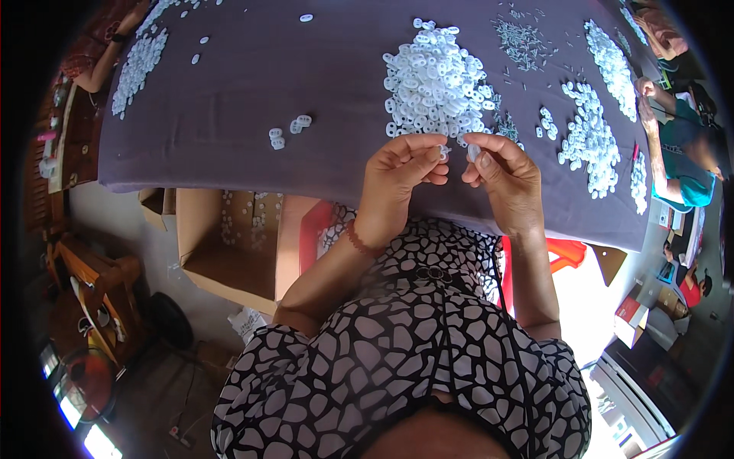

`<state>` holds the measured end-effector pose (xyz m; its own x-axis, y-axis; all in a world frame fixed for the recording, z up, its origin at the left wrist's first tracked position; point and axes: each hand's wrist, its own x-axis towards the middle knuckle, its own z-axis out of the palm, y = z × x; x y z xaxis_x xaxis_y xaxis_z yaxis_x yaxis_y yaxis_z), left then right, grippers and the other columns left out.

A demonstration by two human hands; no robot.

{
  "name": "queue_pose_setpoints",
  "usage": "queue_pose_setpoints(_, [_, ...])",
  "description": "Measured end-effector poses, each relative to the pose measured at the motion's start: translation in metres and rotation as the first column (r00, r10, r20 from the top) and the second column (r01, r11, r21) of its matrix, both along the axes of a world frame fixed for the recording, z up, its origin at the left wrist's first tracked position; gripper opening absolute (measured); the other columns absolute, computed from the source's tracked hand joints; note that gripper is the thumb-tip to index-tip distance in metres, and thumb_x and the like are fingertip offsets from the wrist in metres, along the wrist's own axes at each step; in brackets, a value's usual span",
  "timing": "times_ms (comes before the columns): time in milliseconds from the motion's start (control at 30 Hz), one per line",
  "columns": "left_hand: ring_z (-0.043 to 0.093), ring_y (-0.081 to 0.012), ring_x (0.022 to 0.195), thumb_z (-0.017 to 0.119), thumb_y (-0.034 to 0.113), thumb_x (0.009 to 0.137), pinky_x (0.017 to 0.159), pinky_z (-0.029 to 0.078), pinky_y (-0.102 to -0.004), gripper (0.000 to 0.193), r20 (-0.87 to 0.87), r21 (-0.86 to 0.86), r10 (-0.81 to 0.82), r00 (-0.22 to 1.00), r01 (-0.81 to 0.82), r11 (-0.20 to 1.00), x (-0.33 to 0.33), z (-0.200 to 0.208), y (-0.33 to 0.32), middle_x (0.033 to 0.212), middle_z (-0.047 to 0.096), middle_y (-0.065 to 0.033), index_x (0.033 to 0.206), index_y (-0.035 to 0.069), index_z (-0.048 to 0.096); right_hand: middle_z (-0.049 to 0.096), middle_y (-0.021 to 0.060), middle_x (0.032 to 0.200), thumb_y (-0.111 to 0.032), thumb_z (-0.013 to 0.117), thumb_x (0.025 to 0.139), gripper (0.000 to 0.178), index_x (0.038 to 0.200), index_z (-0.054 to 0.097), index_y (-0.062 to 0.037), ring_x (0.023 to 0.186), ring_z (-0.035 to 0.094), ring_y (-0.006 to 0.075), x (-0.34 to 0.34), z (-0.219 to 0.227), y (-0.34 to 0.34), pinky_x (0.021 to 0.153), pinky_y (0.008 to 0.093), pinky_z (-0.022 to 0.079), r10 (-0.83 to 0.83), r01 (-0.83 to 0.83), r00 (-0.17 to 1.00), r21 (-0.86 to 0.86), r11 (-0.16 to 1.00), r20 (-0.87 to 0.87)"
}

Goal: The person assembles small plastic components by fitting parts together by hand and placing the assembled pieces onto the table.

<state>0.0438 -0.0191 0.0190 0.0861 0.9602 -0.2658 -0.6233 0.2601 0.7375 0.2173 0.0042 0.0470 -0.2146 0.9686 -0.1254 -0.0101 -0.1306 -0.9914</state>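
My left hand [401,170] pinches a small white plastic piece [444,153] between thumb and fingertips. Close beside it, my right hand [508,172] grips a white oval plastic piece [474,152] the same way. Both hands are raised over the near edge of the table, a small gap between the two pieces. Just beyond my fingers lies a large heap of white oval pieces with holes [436,80]. Small metal pins or screws [506,127] lie at the right foot of that heap. Their exact kind is too small to make out.
A dark cloth covers the table [229,92]. More white pieces [589,141] are heaped at the right, and metal pins [524,42] are scattered farther back. An open cardboard box [229,252] stands below the table's left edge. Other people [688,161] sit along the right side.
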Motion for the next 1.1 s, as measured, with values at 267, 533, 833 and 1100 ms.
queue_pose_setpoints(267, [0.064,-0.0136,0.078,0.061,0.009,0.091,0.072,0.052,-0.0271,0.018,-0.016,0.063,0.008,1.000,-0.007,0.998,0.000,0.005,-0.002,0.092,0.067,-0.0070,0.107,0.001,0.064,0.063,0.0043,0.089,-0.013,0.058,0.094,0.029,0.119,0.058,0.0017,0.077,0.061,0.0106,0.000,0.001,0.001,0.069,0.0232,0.047,0.097,-0.140,0.944,-0.117,0.983,-0.316])
queue_pose_setpoints(533, [0.064,-0.0134,0.077,0.062,0.010,0.091,0.071,0.052,-0.0268,0.016,-0.003,0.048,0.028,1.000,-0.028,0.998,-0.001,0.008,-0.003,0.089,0.067,-0.0063,0.104,0.002,0.064,0.063,0.0042,0.090,-0.011,0.060,0.092,0.033,0.121,0.057,0.0030,0.079,0.061,0.0104,-0.004,0.014,-0.001,0.073,0.0233,0.048,0.086,-0.144,0.944,-0.161,0.976,-0.320])
queue_pose_setpoints(833, [0.063,-0.0122,0.076,0.063,0.007,0.090,0.069,0.053,-0.0249,0.015,-0.072,0.063,0.043,0.997,-0.038,0.997,0.001,0.014,-0.007,0.088,0.065,-0.0060,0.104,0.000,0.062,0.055,0.0046,0.098,-0.008,0.061,0.091,0.028,0.118,0.061,-0.0008,0.077,0.058,0.0095,-0.009,0.004,-0.009,0.074,0.0210,0.047,-0.021,-0.060,0.970,0.320,0.945,0.244])
queue_pose_setpoints(1100, [0.062,-0.0104,0.076,0.061,0.003,0.090,0.069,0.053,-0.0233,0.013,-0.116,0.081,0.055,0.992,-0.045,0.996,0.002,0.013,-0.008,0.089,0.065,-0.0052,0.103,0.000,0.062,0.055,0.0055,0.098,-0.004,0.061,0.090,0.027,0.117,0.063,-0.0007,0.076,0.059,0.0097,-0.010,0.002,-0.009,0.070,0.0207,0.048,-0.032,-0.080,0.949,0.340,0.937,0.314])
